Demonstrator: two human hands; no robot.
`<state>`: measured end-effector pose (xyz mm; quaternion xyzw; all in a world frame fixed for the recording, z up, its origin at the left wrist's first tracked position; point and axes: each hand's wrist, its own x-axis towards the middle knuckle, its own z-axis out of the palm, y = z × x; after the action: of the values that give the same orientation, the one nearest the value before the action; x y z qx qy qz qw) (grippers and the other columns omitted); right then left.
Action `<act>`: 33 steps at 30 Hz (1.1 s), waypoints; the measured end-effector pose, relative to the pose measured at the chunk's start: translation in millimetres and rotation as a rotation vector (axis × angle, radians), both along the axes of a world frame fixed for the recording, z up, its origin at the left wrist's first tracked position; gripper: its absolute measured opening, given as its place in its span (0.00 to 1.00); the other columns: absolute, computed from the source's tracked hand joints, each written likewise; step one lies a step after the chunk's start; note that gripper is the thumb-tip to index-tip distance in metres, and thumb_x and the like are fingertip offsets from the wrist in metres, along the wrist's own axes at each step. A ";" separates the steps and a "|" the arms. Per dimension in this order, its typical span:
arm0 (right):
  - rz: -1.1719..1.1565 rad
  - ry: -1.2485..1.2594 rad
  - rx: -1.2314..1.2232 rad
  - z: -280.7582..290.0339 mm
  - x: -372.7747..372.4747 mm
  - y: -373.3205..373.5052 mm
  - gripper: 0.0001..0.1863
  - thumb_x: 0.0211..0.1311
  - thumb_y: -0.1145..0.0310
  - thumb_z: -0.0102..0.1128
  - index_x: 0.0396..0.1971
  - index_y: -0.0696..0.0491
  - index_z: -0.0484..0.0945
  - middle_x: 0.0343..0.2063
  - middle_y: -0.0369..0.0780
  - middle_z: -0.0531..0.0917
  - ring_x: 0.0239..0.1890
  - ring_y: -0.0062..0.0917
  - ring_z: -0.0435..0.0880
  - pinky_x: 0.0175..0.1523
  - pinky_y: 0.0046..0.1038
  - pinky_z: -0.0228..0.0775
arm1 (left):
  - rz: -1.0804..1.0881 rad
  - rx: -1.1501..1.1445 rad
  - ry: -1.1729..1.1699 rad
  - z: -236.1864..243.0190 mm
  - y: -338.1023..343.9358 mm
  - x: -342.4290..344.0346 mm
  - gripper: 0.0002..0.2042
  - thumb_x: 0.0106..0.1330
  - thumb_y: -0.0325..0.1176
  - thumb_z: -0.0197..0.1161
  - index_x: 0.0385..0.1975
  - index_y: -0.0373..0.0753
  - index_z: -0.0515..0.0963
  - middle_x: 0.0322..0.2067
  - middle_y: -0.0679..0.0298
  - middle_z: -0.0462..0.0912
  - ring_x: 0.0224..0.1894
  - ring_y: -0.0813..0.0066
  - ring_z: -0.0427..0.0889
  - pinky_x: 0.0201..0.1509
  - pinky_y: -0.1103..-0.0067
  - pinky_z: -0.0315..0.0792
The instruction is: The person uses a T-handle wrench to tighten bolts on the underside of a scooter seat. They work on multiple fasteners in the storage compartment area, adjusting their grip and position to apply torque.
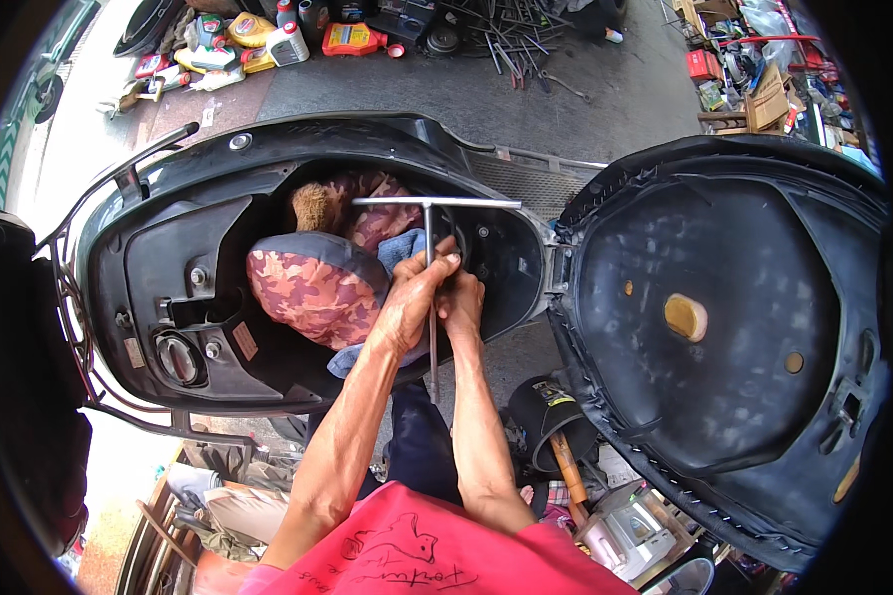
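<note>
My left hand (415, 296) is closed around the shaft of a silver T-handle wrench (471, 204), whose crossbar lies across the scooter's open under-seat compartment (129, 278). My right hand (461, 302) is closed just right of the shaft, its fingertips partly hidden; what it grips is unclear. Inside the compartment are a pink-and-maroon camouflage padded item (308, 293), a tan furry piece (313, 208) and a blue-grey cloth (402, 245) under my hands.
The raised seat (605, 377) is hinged at right. Beyond the scooter lie oil bottles (352, 40), scattered metal tools (506, 50) and heaped boxes (764, 99). A black bucket (541, 416) and assorted clutter sit near my right forearm.
</note>
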<state>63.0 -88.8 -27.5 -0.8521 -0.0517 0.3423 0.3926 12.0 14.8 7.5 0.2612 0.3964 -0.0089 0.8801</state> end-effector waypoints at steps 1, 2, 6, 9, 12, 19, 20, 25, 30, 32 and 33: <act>0.018 -0.054 0.038 -2.7 0.8 -2.4 0.11 0.65 0.66 0.59 0.29 0.58 0.83 0.21 0.38 0.83 0.20 0.17 0.80 0.23 0.26 0.67 | 0.002 0.073 0.022 -1.9 -0.4 5.8 0.19 0.71 0.34 0.62 0.57 0.30 0.76 0.33 0.67 0.77 0.22 0.82 0.75 0.19 0.87 0.71; 0.037 -0.107 0.077 -11.8 1.9 -7.0 0.10 0.65 0.66 0.59 0.31 0.58 0.83 0.21 0.38 0.83 0.19 0.15 0.79 0.22 0.24 0.66 | -0.058 0.097 0.079 -4.8 2.1 12.4 0.16 0.71 0.34 0.62 0.52 0.31 0.78 0.29 0.69 0.74 0.21 0.82 0.74 0.18 0.86 0.71; 0.032 -0.286 -0.214 -30.9 30.8 -31.3 0.09 0.66 0.75 0.60 0.41 0.64 0.83 0.28 0.44 0.88 0.27 0.20 0.84 0.35 0.27 0.78 | -0.118 0.238 0.227 -5.7 -8.2 23.3 0.10 0.71 0.36 0.61 0.38 0.35 0.80 0.21 0.72 0.71 0.20 0.81 0.73 0.17 0.82 0.75; 0.004 -0.238 -0.146 -19.2 65.4 -43.8 0.09 0.62 0.74 0.63 0.39 0.64 0.84 0.30 0.51 0.89 0.32 0.37 0.90 0.41 0.35 0.81 | -0.272 0.388 0.251 -10.9 -14.9 24.4 0.13 0.70 0.38 0.60 0.36 0.32 0.79 0.19 0.68 0.73 0.17 0.78 0.72 0.19 0.79 0.76; 0.255 -0.433 -0.357 -8.4 79.9 -31.0 0.10 0.62 0.74 0.61 0.39 0.62 0.84 0.34 0.57 0.86 0.38 0.52 0.87 0.44 0.41 0.79 | -0.301 0.393 0.253 -12.2 -14.4 25.0 0.16 0.70 0.40 0.59 0.33 0.30 0.80 0.18 0.63 0.75 0.17 0.73 0.75 0.17 0.75 0.72; -0.092 -0.007 0.072 -39.5 41.0 -37.3 0.11 0.71 0.67 0.61 0.39 0.61 0.83 0.32 0.43 0.88 0.32 0.25 0.85 0.39 0.28 0.77 | -0.230 0.556 0.311 -21.8 -19.7 25.5 0.16 0.64 0.41 0.68 0.27 0.32 0.76 0.15 0.60 0.74 0.17 0.70 0.75 0.22 0.70 0.70; -0.132 0.066 0.181 -32.8 26.1 -34.9 0.10 0.72 0.68 0.60 0.39 0.60 0.82 0.31 0.39 0.86 0.32 0.19 0.81 0.38 0.24 0.74 | -0.208 0.714 0.311 -27.2 -27.8 23.9 0.16 0.62 0.40 0.70 0.27 0.31 0.76 0.15 0.57 0.75 0.18 0.67 0.77 0.24 0.68 0.72; -0.084 0.247 0.292 -18.1 21.0 -50.8 0.10 0.70 0.81 0.54 0.48 0.63 0.78 0.36 0.39 0.87 0.40 0.18 0.82 0.44 0.22 0.76 | -0.347 1.125 0.488 -17.7 -43.4 26.2 0.12 0.53 0.26 0.67 0.35 0.29 0.75 0.31 0.41 0.83 0.36 0.39 0.85 0.39 0.56 0.79; 0.018 0.067 0.026 -3.6 67.6 -59.2 0.10 0.71 0.78 0.53 0.47 0.65 0.79 0.32 0.44 0.87 0.29 0.24 0.89 0.33 0.26 0.81 | -0.509 1.296 0.443 -11.7 -27.2 26.8 0.09 0.55 0.21 0.63 0.35 0.30 0.75 0.31 0.42 0.84 0.34 0.43 0.87 0.35 0.59 0.82; 0.051 -0.083 -0.035 14.6 81.1 -41.4 0.09 0.67 0.75 0.58 0.41 0.64 0.80 0.29 0.49 0.87 0.28 0.33 0.90 0.33 0.34 0.82 | -0.520 1.297 0.452 -18.9 -29.5 25.2 0.15 0.49 0.21 0.66 0.37 0.32 0.73 0.31 0.45 0.84 0.34 0.44 0.87 0.36 0.57 0.81; 0.301 -0.259 -0.133 20.0 86.6 -36.8 0.09 0.65 0.75 0.59 0.41 0.64 0.81 0.30 0.50 0.87 0.31 0.37 0.89 0.36 0.36 0.81 | -0.533 1.288 0.441 -19.3 -30.1 25.7 0.14 0.49 0.21 0.66 0.37 0.32 0.74 0.31 0.45 0.85 0.35 0.44 0.87 0.36 0.57 0.81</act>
<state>149.7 -125.5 -7.4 -0.8957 -0.2058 0.2874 0.2698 37.6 -15.4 -11.8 0.8067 0.4141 -0.0403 0.4198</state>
